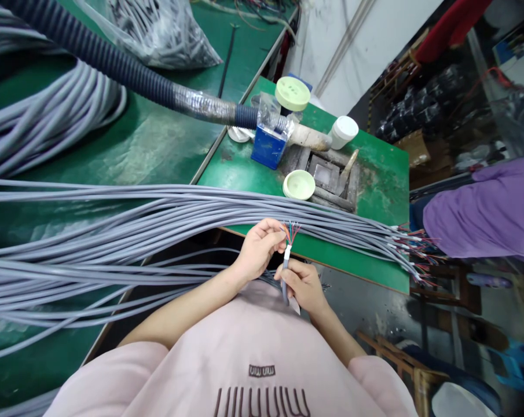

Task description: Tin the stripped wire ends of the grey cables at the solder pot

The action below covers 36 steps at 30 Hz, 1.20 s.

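A grey multi-core cable point(285, 284) stands upright in front of my chest, a white sleeve near its top and thin coloured wires point(292, 231) fanned out above. My right hand point(303, 282) wraps round the grey jacket just below the sleeve. At the wires, my left hand point(262, 246) pinches one or more of the strands between thumb and finger; exactly how many I cannot tell. Just beyond my hands, a long bundle of grey cables point(244, 205) runs across the tables, its stripped coloured ends point(418, 249) hanging together at the right edge.
A solder pot point(326, 174) is set in the green table point(374, 174), with a ribbed hose point(157, 87) and blue box point(268, 146) beside it. Nearby stand a pale green lid point(299, 185) and white jar point(344, 131). A person in purple point(487, 208) is at the right.
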### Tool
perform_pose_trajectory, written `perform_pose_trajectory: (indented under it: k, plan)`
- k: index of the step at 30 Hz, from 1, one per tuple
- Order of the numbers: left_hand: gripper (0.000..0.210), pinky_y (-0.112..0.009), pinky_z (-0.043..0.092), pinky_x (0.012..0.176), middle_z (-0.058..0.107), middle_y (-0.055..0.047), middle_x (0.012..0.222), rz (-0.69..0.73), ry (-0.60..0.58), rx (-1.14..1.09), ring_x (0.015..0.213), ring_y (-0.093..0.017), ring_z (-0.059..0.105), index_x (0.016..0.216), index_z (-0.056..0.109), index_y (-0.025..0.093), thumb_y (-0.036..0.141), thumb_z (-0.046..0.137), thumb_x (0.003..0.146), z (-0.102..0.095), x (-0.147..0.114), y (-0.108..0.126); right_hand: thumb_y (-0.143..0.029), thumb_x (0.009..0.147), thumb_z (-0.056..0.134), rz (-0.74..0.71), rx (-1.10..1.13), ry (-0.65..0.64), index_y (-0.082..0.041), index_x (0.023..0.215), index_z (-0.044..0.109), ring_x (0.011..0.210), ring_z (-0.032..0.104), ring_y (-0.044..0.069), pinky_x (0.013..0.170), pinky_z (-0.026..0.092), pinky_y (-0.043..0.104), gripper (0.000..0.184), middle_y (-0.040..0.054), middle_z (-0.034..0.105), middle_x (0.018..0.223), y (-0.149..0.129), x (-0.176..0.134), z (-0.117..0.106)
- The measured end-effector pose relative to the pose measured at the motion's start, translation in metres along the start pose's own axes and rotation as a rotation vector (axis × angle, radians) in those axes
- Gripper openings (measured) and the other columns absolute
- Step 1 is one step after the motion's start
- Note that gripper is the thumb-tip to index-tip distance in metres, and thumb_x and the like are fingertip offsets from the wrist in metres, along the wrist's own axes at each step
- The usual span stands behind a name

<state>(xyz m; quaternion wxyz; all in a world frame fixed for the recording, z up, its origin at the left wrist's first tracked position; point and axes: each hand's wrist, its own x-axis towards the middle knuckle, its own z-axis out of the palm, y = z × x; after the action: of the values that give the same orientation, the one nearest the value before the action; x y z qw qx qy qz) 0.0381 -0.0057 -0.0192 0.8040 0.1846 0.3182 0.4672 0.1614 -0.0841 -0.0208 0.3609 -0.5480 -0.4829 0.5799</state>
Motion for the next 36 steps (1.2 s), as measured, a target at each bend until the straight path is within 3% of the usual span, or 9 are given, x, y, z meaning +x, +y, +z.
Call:
perform_pose_trajectory:
  k: [7,36]
  plan:
    - [0.021,-0.016,0.041,0.047,0.058,0.006,0.060,-0.044,-0.011,-0.015,0.047,-0.004,0.050,0.079,0.062,0.015,0.017,0.073,0.061,-0.0011,0.0022,0.0018,-0.046,0.085,0.056,-0.009,-0.007,-0.003,-0.016,0.073,0.068,0.036,0.041,0.005,0.036,0.027,0.017,0.034,-0.0048,0.047,0.048,-0.0024,0.0011,0.0016]
    - [0.014,-0.017,0.040,0.049,0.061,0.003,0.058,0.019,0.006,0.144,0.047,-0.005,0.050,0.068,0.061,0.015,0.022,0.072,0.065,-0.0042,0.0023,0.0006,-0.044,0.084,0.057,0.013,0.002,0.020,-0.017,0.073,0.068,0.036,0.042,0.006,0.037,0.030,0.018,0.032,-0.0048,0.048,0.047,-0.0043,0.0008,0.0016]
